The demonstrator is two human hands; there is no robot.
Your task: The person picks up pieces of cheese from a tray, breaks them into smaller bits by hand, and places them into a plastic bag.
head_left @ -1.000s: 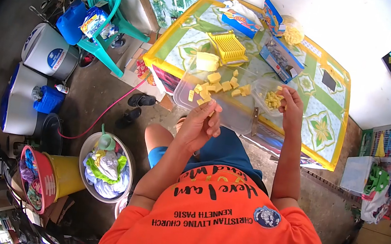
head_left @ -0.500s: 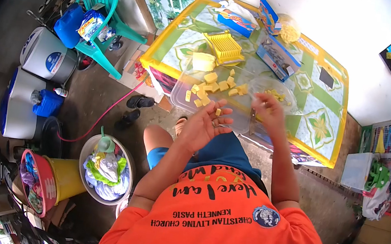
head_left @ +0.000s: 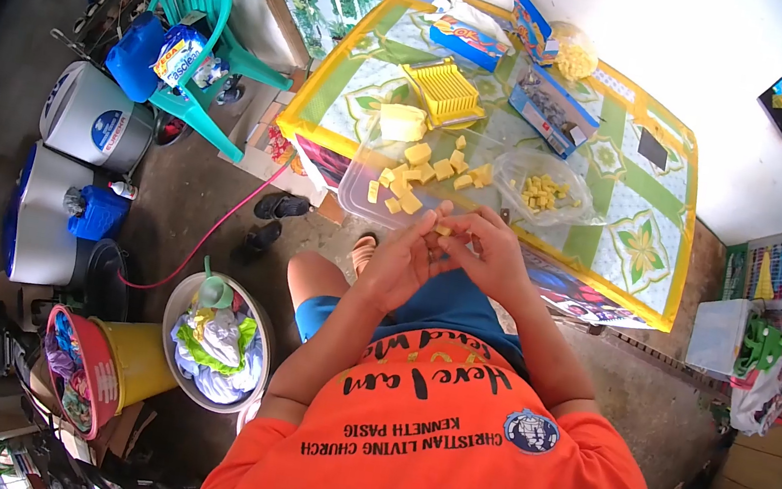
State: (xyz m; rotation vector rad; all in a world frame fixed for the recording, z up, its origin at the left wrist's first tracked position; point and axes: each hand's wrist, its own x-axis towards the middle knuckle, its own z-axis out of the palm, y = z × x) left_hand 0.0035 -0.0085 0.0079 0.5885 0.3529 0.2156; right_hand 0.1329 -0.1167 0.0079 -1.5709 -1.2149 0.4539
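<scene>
My left hand (head_left: 400, 264) is raised in front of the table edge, its fingers curled under a small yellow cheese cube (head_left: 443, 231). My right hand (head_left: 489, 251) meets it from the other side, thumb and fingers pinched at the same cube. Just beyond, several larger cheese chunks (head_left: 417, 153) lie scattered on a clear plastic tray (head_left: 360, 179). A bigger cheese block (head_left: 402, 124) rests at the tray's far left. To the right, a clear plastic bag (head_left: 572, 214) holds several small cubes (head_left: 545, 193).
Behind the cheese are a yellow slotted rack (head_left: 444, 93), blue boxes (head_left: 554, 113) and a bag of pale yellow pieces (head_left: 576, 60). A green chair (head_left: 209, 10) stands left. Laundry fills a basin (head_left: 216, 345) on the floor, near a yellow bucket (head_left: 129, 362).
My right hand has come from beside the plastic bag, down and left, to my left hand. My left hand's fingers have curled in around the cube.
</scene>
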